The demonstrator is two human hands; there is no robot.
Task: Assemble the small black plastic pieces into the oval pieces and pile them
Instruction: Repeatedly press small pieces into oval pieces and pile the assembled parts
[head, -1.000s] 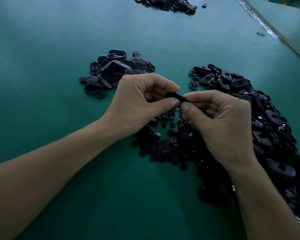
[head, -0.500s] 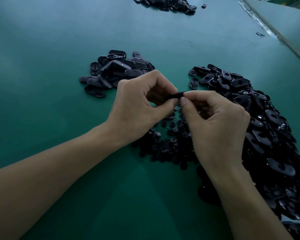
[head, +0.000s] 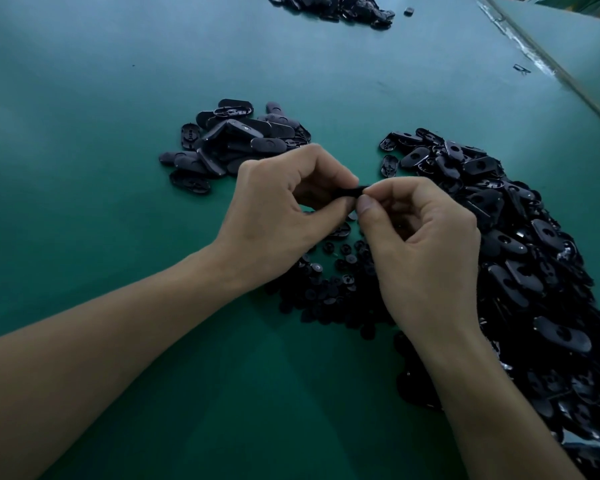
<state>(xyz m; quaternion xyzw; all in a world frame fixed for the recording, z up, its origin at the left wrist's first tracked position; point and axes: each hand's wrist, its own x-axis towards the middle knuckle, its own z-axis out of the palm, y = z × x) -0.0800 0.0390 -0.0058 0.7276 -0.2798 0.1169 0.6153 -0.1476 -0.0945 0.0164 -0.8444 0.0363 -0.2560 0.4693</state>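
Both hands, left hand (head: 278,216) and right hand (head: 420,244), pinch one black oval plastic piece (head: 349,192) above the green counter (head: 84,168); small finished pile (head: 232,143), large unassembled heap (head: 520,258) remaining.

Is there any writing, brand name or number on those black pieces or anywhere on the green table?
None can be read.
Oval pieces in the big heap and the smaller pile: moulded ribs and holes only, no legible text.
Small round pieces: too small and dark to tell.
Piece pinched between the left hand and right hand: mostly hidden.
Green table: no print visible.
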